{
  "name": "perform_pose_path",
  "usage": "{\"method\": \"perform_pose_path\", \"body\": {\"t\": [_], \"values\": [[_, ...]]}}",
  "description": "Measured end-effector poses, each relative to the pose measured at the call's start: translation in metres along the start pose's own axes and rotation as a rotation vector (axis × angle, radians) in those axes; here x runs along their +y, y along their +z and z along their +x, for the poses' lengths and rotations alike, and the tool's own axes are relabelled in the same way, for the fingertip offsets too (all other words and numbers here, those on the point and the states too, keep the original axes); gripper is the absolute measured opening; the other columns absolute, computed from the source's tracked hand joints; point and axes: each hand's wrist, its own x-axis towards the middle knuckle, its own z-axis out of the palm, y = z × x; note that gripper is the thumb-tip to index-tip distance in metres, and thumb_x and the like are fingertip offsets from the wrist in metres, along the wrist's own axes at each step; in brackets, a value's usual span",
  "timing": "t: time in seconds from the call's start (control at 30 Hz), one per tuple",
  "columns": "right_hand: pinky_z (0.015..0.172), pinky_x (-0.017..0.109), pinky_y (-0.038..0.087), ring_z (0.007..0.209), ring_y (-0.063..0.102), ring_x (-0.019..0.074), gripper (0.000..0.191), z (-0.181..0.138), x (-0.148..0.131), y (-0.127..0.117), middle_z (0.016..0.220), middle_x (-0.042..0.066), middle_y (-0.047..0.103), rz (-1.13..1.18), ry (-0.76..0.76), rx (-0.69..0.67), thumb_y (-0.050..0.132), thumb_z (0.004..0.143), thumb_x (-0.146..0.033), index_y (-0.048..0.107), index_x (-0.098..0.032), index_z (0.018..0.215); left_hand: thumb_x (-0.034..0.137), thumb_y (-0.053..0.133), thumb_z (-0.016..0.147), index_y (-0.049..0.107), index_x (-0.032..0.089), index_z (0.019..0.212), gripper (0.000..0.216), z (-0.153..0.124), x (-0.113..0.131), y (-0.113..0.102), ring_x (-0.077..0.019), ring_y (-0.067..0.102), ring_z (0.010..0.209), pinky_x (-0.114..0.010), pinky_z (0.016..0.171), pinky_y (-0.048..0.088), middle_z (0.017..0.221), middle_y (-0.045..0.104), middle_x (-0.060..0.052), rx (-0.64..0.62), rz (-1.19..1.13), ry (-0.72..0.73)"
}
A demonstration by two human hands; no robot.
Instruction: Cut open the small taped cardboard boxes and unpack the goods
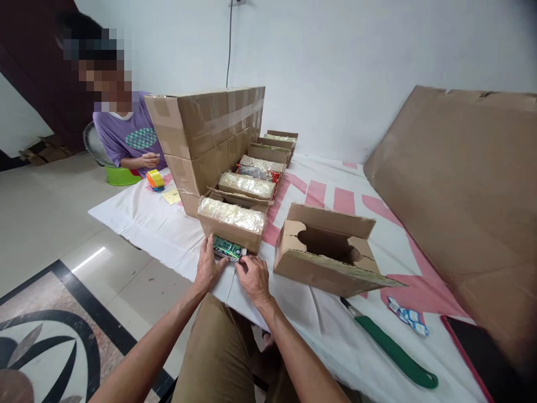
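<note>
A small, flat green box point(227, 247) with a shiny printed top lies at the table's near edge, against the front of an open carton. At its left end is my left hand point(205, 264), the thumb pressed along the near side. My right hand point(253, 276) grips the right end with its fingers bent around the corner. Just behind, the carton point(235, 226) holds a clear-wrapped pale block point(232, 212). To the right of my hands stands another open cardboard box point(319, 277), its flaps raised and its inside dark.
A green-handled knife point(394, 350), a blue-and-white wrapper point(406, 316) and a phone point(482, 358) lie at right. Stacked sealed cartons point(210, 126) rise behind the row of filled cartons. Across the table, a person in a purple shirt point(119, 134) sits near a tape roll point(155, 179).
</note>
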Motion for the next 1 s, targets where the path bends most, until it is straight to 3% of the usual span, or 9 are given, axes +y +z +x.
{"method": "perform_pose_path", "body": {"t": [0.3,0.57,0.73,0.9,1.0], "values": [[0.076,0.030,0.035,0.082,0.067,0.0200,0.012,0.026,-0.002,0.003,0.083,0.002,0.077,-0.010,0.105,-0.025,0.067,0.091,-0.021,0.068,-0.023,0.079,0.032,0.076,0.077,0.031,0.020,0.160,0.095,0.030,-0.005,0.001,-0.0377,0.034,0.156,-0.057,0.127,0.032,0.162,0.037,-0.020,-0.098,-0.020,0.024],[0.071,0.029,0.034,0.078,0.065,0.0193,0.014,0.054,0.011,0.004,0.080,0.003,0.075,0.007,0.164,0.017,0.064,0.089,-0.019,0.065,-0.023,0.076,0.031,0.077,0.074,0.032,0.017,0.159,0.098,0.062,-0.003,0.026,-0.0395,0.026,0.159,-0.056,0.127,0.031,0.166,0.029,-0.023,-0.126,-0.077,-0.018],[0.071,0.028,0.035,0.079,0.065,0.0196,0.011,0.068,0.020,0.009,0.079,0.002,0.074,0.031,0.191,0.075,0.065,0.088,-0.020,0.064,-0.023,0.077,0.031,0.080,0.071,0.035,0.018,0.158,0.099,0.081,-0.003,0.038,-0.0407,0.029,0.158,-0.056,0.125,0.034,0.165,0.031,-0.022,-0.117,-0.093,-0.028],[0.075,0.028,0.039,0.080,0.065,0.0202,0.011,0.068,0.025,0.017,0.080,0.003,0.074,0.074,0.172,0.113,0.063,0.089,-0.023,0.063,-0.023,0.078,0.032,0.080,0.072,0.033,0.017,0.159,0.100,0.087,-0.003,0.038,-0.0392,0.032,0.157,-0.056,0.127,0.031,0.163,0.034,-0.022,-0.136,-0.097,0.006],[0.081,0.030,0.043,0.086,0.065,0.0215,0.008,0.061,0.027,0.019,0.086,0.005,0.074,0.107,0.139,0.115,0.060,0.089,-0.023,0.065,-0.023,0.082,0.030,0.080,0.072,0.031,0.016,0.159,0.101,0.080,0.000,0.036,-0.0401,0.024,0.160,-0.058,0.128,0.027,0.166,0.030,-0.023,-0.096,-0.076,-0.005]]}}
